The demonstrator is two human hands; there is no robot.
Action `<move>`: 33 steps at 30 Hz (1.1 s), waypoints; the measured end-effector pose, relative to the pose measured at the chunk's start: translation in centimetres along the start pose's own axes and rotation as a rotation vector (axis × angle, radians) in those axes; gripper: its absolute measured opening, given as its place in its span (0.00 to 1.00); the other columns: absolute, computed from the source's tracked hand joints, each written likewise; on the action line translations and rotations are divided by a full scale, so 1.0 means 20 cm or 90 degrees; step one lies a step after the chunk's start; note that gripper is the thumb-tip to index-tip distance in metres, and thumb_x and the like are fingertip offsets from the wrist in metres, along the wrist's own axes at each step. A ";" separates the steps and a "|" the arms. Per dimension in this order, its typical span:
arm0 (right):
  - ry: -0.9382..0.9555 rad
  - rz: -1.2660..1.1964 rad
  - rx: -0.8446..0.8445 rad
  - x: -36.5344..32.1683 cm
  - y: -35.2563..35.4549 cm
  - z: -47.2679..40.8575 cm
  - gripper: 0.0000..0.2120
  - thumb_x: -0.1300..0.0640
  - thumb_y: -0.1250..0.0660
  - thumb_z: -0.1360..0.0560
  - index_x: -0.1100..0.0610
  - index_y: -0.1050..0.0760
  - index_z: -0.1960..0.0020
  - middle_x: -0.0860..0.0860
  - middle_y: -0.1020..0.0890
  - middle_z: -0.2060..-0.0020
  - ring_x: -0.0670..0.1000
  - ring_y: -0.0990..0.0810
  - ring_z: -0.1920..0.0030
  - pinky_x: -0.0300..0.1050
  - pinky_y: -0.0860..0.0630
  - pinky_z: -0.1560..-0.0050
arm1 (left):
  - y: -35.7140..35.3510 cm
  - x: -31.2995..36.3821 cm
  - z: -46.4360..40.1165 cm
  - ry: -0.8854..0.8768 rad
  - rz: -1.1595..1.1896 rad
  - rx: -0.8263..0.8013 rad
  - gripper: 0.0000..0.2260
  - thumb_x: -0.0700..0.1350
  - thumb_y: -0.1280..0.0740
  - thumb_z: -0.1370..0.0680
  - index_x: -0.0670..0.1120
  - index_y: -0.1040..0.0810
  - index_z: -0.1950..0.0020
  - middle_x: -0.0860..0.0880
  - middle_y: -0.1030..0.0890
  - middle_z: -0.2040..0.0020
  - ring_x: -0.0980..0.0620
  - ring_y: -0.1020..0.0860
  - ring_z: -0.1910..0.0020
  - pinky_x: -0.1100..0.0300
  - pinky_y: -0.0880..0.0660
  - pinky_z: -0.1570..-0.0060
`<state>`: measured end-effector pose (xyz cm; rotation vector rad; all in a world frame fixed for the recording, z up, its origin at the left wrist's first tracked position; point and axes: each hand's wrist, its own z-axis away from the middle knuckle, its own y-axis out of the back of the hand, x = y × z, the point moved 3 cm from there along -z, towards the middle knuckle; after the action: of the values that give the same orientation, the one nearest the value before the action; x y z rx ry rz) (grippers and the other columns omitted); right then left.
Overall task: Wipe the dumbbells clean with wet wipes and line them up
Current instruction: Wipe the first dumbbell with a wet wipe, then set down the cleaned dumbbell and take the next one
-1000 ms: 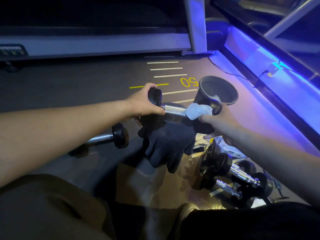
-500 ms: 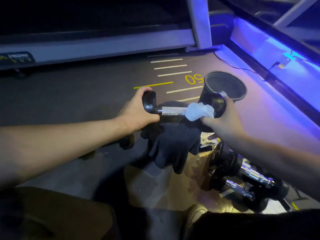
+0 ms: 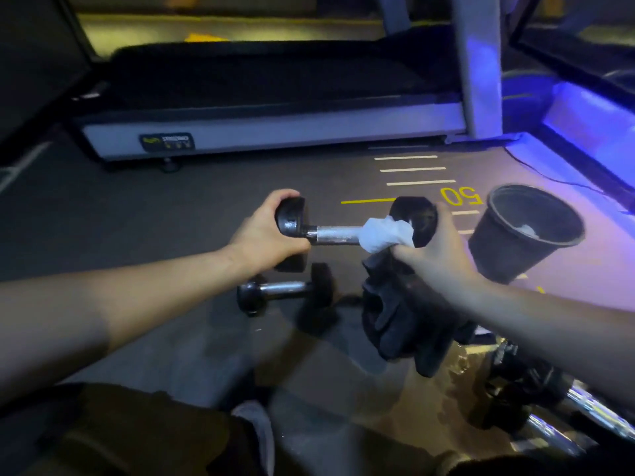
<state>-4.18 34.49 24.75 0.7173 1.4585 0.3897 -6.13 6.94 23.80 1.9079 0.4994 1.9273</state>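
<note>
A black bin [image 3: 522,235], tilted and holding a scrap of white tissue, stands just right of the person's right hand [image 3: 434,250] on a dark gym floor [image 3: 137,218]. Dark gloves [image 3: 402,317] hang below that hand, covering part of the floor beneath. A second dumbbell [image 3: 285,290] lies on the floor under the raised one, and more chrome-handled dumbbells [image 3: 549,403] are heaped at lower right, partly hidden by the right forearm.

The held dumbbell [image 3: 343,231] is up off the floor, level between both hands. The left hand [image 3: 268,235] wraps its fingers around the left black head. The right hand grips a crumpled white wet wipe [image 3: 385,233] against the chrome handle where it meets the right head, with fingers reaching behind that head; the same hand appears to hold the gloves, though the exact grip is hidden.

White lines and a yellow "50" [image 3: 460,195] are painted on the floor. A treadmill [image 3: 275,108] runs across the background, and blue-violet light [image 3: 584,121] washes the right edge of the room.
</note>
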 end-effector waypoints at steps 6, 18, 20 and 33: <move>-0.057 -0.028 -0.065 -0.05 -0.44 0.07 0.36 0.55 0.28 0.36 0.46 0.39 0.33 0.52 0.19 0.54 0.58 0.17 0.57 0.49 0.20 0.57 | 0.21 -0.31 0.06 0.065 -0.027 0.025 0.33 0.48 0.26 0.41 0.63 0.27 0.37 0.57 0.19 0.44 0.52 0.19 0.46 0.49 0.19 0.47; -0.144 -0.036 -0.211 0.39 -1.04 0.29 0.32 0.41 0.24 0.37 0.40 0.37 0.39 0.46 0.19 0.55 0.53 0.18 0.53 0.56 0.19 0.50 | -0.07 -1.13 0.31 0.238 0.028 -0.003 0.33 0.44 0.26 0.40 0.64 0.26 0.38 0.57 0.17 0.52 0.60 0.19 0.54 0.66 0.25 0.52; -0.158 -0.047 -0.208 0.47 -1.09 0.29 0.29 0.39 0.25 0.36 0.38 0.36 0.42 0.45 0.19 0.56 0.51 0.18 0.54 0.56 0.19 0.49 | -0.12 -1.20 0.30 0.245 0.034 -0.006 0.33 0.39 0.24 0.37 0.61 0.26 0.36 0.56 0.18 0.51 0.63 0.20 0.56 0.73 0.27 0.57; -0.222 0.037 -0.263 0.72 -1.27 0.21 0.49 0.38 0.25 0.35 0.42 0.49 0.23 0.51 0.24 0.36 0.58 0.23 0.36 0.49 0.28 0.41 | -0.30 -1.45 0.22 0.272 -0.043 -0.066 0.38 0.43 0.20 0.34 0.60 0.32 0.30 0.59 0.21 0.43 0.55 0.22 0.42 0.57 0.27 0.41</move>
<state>-3.21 24.25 -2.92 0.4639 0.9884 0.5608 -1.52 -2.45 -4.19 1.3963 0.5599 2.2735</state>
